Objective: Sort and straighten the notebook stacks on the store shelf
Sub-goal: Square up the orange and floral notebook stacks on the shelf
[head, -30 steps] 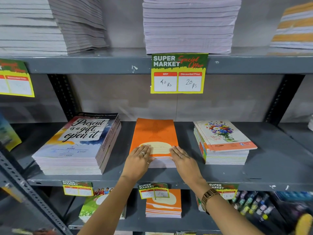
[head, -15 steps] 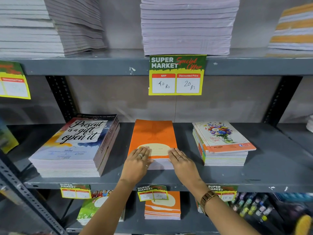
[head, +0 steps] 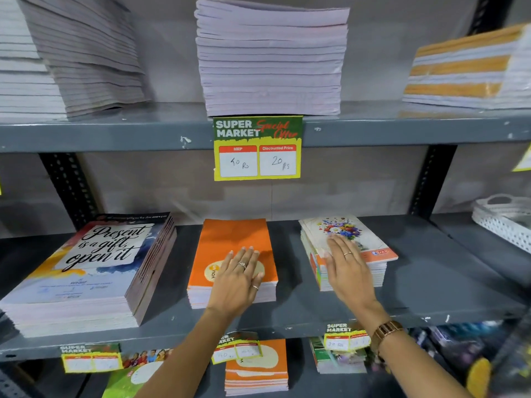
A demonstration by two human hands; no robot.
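Three notebook stacks sit on the grey middle shelf point(head: 431, 285). In the centre is the orange stack point(head: 230, 239), and my left hand point(head: 240, 275) lies flat on its cover with fingers spread. To the right stands the floral-cover stack point(head: 365, 239), slightly fanned at its left edge. My right hand point(head: 347, 268) rests flat on its front left part, fingers apart. At the left is a tall stack titled "Present is a gift, open it" point(head: 86, 271), untouched.
The upper shelf point(head: 115, 133) holds lavender notebook piles point(head: 270, 58) and an orange-striped pile point(head: 465, 70). A price tag point(head: 257, 147) hangs from its edge. A white basket point(head: 505, 216) stands at far right. More notebooks point(head: 255, 366) lie on the shelf below.
My right hand left the orange stack and moved right onto the floral stack. My left hand slid toward the middle of the orange cover. The view came closer.
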